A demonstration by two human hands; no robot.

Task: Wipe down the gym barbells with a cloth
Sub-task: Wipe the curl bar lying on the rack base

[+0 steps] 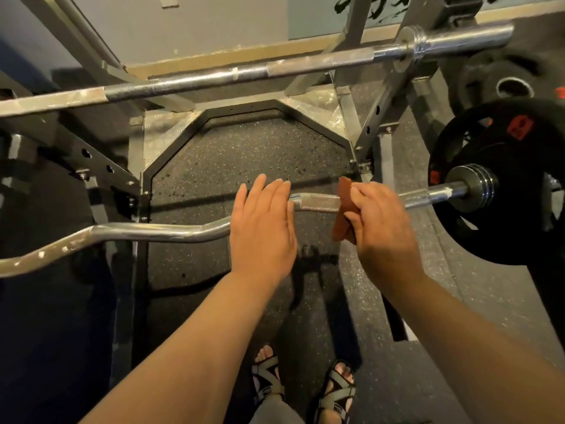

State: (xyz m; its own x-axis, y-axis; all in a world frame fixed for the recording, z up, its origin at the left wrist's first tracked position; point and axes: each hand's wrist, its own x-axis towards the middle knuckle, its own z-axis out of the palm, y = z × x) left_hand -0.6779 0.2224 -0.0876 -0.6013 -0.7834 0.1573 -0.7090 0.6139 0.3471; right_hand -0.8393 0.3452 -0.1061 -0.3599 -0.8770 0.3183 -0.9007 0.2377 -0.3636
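A bent chrome curl bar lies across the rack in front of me, with a knurled grip section showing between my hands. My left hand lies flat over the bar with straight fingers. My right hand grips a folded reddish-brown cloth, which is wrapped against the bar just right of the knurling. A black weight plate sits on the bar's right end. A straight chrome barbell rests higher up on the rack.
The grey steel rack frames a speckled rubber mat. More black plates lie on the floor at the far right. My sandalled feet stand below the bar. A grey wall is behind.
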